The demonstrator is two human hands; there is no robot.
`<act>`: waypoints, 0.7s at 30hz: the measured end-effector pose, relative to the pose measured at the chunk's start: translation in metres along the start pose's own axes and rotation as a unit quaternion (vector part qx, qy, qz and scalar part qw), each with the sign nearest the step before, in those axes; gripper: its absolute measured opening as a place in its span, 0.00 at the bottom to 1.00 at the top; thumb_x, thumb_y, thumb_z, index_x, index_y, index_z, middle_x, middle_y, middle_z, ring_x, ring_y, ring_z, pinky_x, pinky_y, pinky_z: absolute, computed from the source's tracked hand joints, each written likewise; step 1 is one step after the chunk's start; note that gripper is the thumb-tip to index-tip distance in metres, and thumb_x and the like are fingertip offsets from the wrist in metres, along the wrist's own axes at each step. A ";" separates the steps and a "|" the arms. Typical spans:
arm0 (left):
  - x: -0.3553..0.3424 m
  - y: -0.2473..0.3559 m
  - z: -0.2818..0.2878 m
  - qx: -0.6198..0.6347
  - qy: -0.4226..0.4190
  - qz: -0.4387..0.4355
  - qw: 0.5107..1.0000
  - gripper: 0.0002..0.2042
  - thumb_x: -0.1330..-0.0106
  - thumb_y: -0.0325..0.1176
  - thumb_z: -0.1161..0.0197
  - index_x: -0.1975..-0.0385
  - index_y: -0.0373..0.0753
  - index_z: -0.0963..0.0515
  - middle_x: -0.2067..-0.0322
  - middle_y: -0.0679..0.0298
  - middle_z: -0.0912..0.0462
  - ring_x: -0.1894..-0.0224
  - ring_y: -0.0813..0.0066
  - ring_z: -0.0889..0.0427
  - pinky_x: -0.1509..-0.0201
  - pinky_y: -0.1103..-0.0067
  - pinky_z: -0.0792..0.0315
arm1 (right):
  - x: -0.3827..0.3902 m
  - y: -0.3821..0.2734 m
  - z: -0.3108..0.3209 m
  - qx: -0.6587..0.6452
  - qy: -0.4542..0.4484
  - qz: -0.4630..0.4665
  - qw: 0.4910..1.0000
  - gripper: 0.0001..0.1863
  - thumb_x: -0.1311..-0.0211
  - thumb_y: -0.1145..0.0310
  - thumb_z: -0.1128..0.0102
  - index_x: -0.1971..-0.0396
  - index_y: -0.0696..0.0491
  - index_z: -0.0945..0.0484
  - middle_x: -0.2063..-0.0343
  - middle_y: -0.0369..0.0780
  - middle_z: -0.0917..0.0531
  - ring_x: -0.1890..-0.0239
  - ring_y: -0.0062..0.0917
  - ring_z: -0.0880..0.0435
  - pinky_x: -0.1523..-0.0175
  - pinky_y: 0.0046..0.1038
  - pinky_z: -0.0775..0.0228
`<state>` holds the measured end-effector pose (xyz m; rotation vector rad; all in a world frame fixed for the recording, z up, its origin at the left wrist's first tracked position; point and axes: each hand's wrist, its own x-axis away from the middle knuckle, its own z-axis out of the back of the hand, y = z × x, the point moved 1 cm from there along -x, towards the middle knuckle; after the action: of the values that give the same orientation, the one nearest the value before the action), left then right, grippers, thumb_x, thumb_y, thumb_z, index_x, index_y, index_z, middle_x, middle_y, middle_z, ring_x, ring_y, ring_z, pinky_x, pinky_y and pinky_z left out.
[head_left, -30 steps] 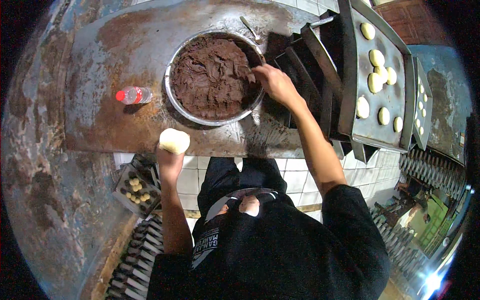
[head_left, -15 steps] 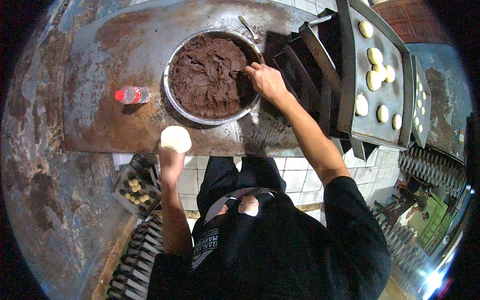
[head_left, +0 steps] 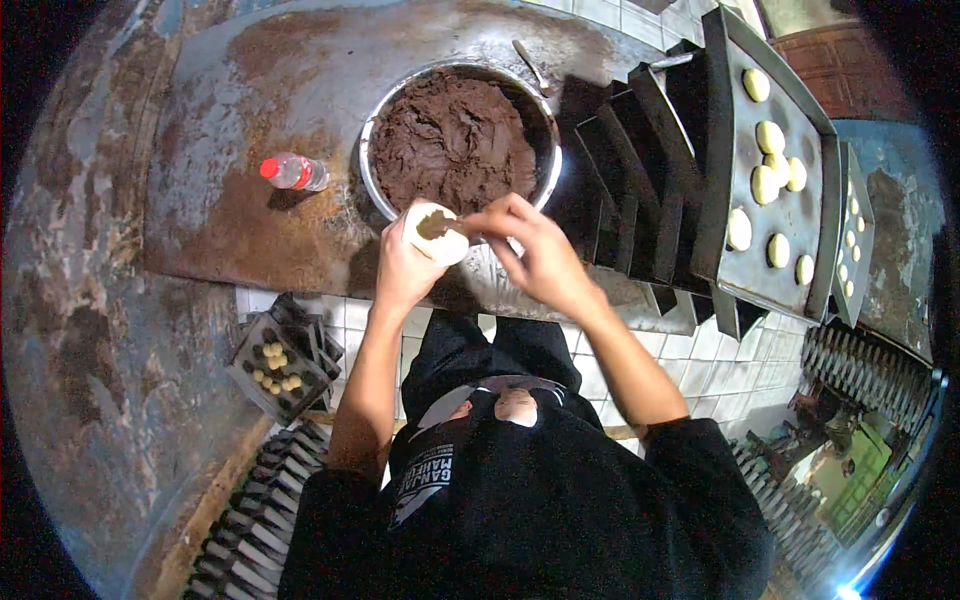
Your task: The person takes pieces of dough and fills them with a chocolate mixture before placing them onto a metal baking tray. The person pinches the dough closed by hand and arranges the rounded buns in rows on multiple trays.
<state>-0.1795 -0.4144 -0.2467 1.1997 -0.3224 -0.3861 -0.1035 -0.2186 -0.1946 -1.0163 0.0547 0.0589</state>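
My left hand (head_left: 402, 268) cups a flat round of pale dough (head_left: 452, 253) just in front of the bowl's near rim. A dab of brown paste (head_left: 436, 225) sits on the dough. Fingers of my right hand (head_left: 535, 255) pinch a small thin tool (head_left: 457, 225), its tip at the paste; motion blur and the fingers hide its exact kind. Behind both hands stands a large round metal bowl (head_left: 552, 170), holding a thick mass of dark brown filling (head_left: 455, 140) with a rough, scooped surface.
A clear plastic bottle with a red cap (head_left: 297, 172) lies left of the bowl. A spoon (head_left: 532, 66) rests behind it. Stacked metal trays stand at right, the top tray (head_left: 745, 255) carrying several dough balls (head_left: 765, 185). Another tray of balls (head_left: 275, 375) is low at left.
My right hand has left the filling and come toward me with the tool. The left hand has moved up and right with the dough, which now bears brown paste.
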 end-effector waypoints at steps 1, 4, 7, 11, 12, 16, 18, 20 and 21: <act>-0.004 0.004 0.001 -0.001 -0.001 -0.001 1.000 0.15 0.47 0.29 0.21 0.63 0.36 0.18 0.66 0.58 0.11 0.63 0.66 0.11 0.55 0.71 0.19 | 0.006 -0.002 -0.007 0.141 0.024 0.049 0.989 0.29 0.48 0.82 0.36 0.43 0.46 0.17 0.54 0.42 0.20 0.52 0.42 0.18 0.48 0.39 0.23; -0.011 0.007 -0.002 -0.022 0.007 -0.049 0.999 0.16 0.49 0.27 0.21 0.61 0.35 0.18 0.66 0.58 0.10 0.63 0.67 0.10 0.56 0.71 0.19 | 0.030 0.012 -0.025 0.180 0.080 0.055 0.979 0.34 0.53 0.83 0.37 0.41 0.46 0.19 0.53 0.42 0.21 0.51 0.42 0.20 0.47 0.40 0.23; 0.000 -0.019 -0.008 0.009 0.015 -0.003 1.000 0.11 0.41 0.28 0.24 0.61 0.33 0.16 0.65 0.60 0.09 0.62 0.72 0.11 0.55 0.74 0.20 | 0.063 0.036 -0.039 0.108 0.126 0.007 0.986 0.31 0.52 0.84 0.38 0.43 0.49 0.19 0.54 0.43 0.20 0.50 0.43 0.19 0.46 0.41 0.23; 0.004 -0.024 -0.003 -0.026 0.006 0.070 0.997 0.13 0.36 0.35 0.22 0.61 0.32 0.16 0.65 0.60 0.09 0.63 0.74 0.12 0.55 0.74 0.20 | 0.154 0.132 -0.077 -0.042 0.164 -0.298 0.940 0.14 0.29 0.77 0.42 0.45 0.59 0.22 0.54 0.51 0.18 0.56 0.47 0.16 0.46 0.37 0.23; -0.002 -0.016 -0.005 -0.027 -0.002 0.062 0.998 0.13 0.36 0.35 0.22 0.61 0.32 0.16 0.65 0.60 0.09 0.63 0.74 0.12 0.55 0.74 0.20 | 0.192 0.189 -0.087 0.108 0.142 -0.282 0.943 0.17 0.30 0.72 0.39 0.43 0.57 0.22 0.46 0.53 0.17 0.47 0.50 0.16 0.40 0.41 0.24; -0.010 -0.001 -0.007 -0.041 -0.131 0.026 0.990 0.14 0.38 0.34 0.21 0.61 0.34 0.17 0.65 0.62 0.10 0.63 0.76 0.13 0.54 0.74 0.20 | 0.218 0.234 -0.068 0.260 -0.071 -0.286 0.919 0.28 0.36 0.61 0.30 0.39 0.57 0.24 0.42 0.53 0.20 0.39 0.51 0.20 0.34 0.44 0.27; -0.004 -0.008 -0.001 -0.030 -0.179 0.025 0.983 0.14 0.41 0.31 0.21 0.60 0.34 0.17 0.65 0.63 0.10 0.62 0.77 0.14 0.53 0.75 0.21 | 0.157 0.160 -0.034 0.195 0.011 -0.172 0.966 0.35 0.41 0.58 0.25 0.36 0.56 0.25 0.42 0.54 0.21 0.38 0.50 0.21 0.32 0.44 0.29; -0.006 0.009 -0.007 -0.042 -0.209 -0.001 0.977 0.15 0.42 0.31 0.20 0.60 0.35 0.17 0.65 0.63 0.10 0.62 0.76 0.14 0.53 0.75 0.21 | 0.088 0.055 0.016 0.017 0.015 -0.123 0.992 0.41 0.46 0.56 0.19 0.33 0.55 0.26 0.42 0.52 0.22 0.36 0.48 0.23 0.31 0.43 0.30; -0.007 0.020 -0.011 -0.053 -0.239 -0.025 0.969 0.16 0.44 0.31 0.20 0.60 0.35 0.17 0.65 0.63 0.11 0.62 0.75 0.13 0.53 0.75 0.21 | 0.069 0.017 0.029 -0.047 0.025 -0.082 0.995 0.44 0.49 0.54 0.17 0.33 0.54 0.26 0.41 0.50 0.23 0.35 0.48 0.24 0.30 0.42 0.31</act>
<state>-0.1788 -0.3959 -0.2312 1.0017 -0.6791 -0.7295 -0.0354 -0.1837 -0.1989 -1.1130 0.0151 -0.1151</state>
